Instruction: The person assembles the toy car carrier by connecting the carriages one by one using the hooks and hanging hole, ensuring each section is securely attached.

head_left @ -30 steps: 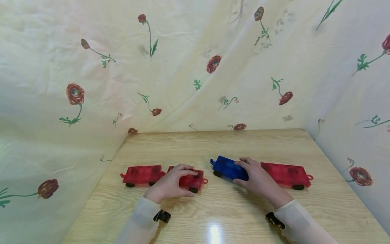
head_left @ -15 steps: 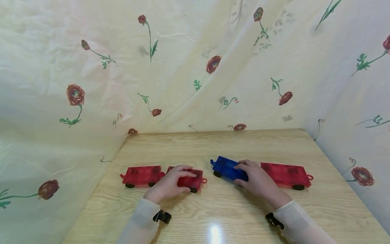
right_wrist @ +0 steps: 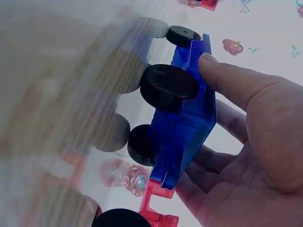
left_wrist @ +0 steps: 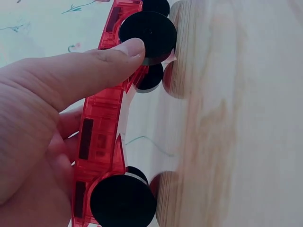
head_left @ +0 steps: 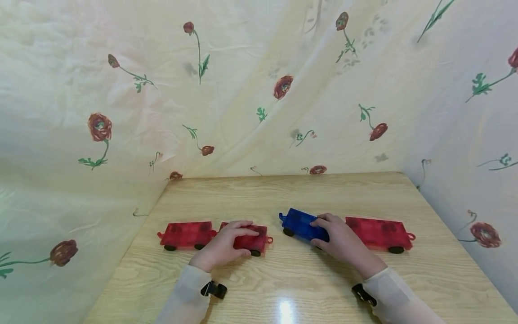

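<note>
My left hand grips a translucent red toy train car left of the middle. In the left wrist view its thumb presses at a black wheel, with other fingers behind the car. Hooked end to end with it on the left is another red car. A blue toy train car, set at a slant, is held by my right hand, thumb on one side and fingers on the other. Its hook stands apart from the red loop. Behind the right hand lies a third red car, partly covered.
The wood-grain table is glossy and reflects the wheels. Pale flowered cloth hangs round its back and sides. Both wrists carry black straps. In the right wrist view a red coupling shows close to the blue car's end.
The left thumb has drawn in against the red car's side. The left hand and its two linked red cars have slid slightly left. The right hand and blue car stay nearly still.
</note>
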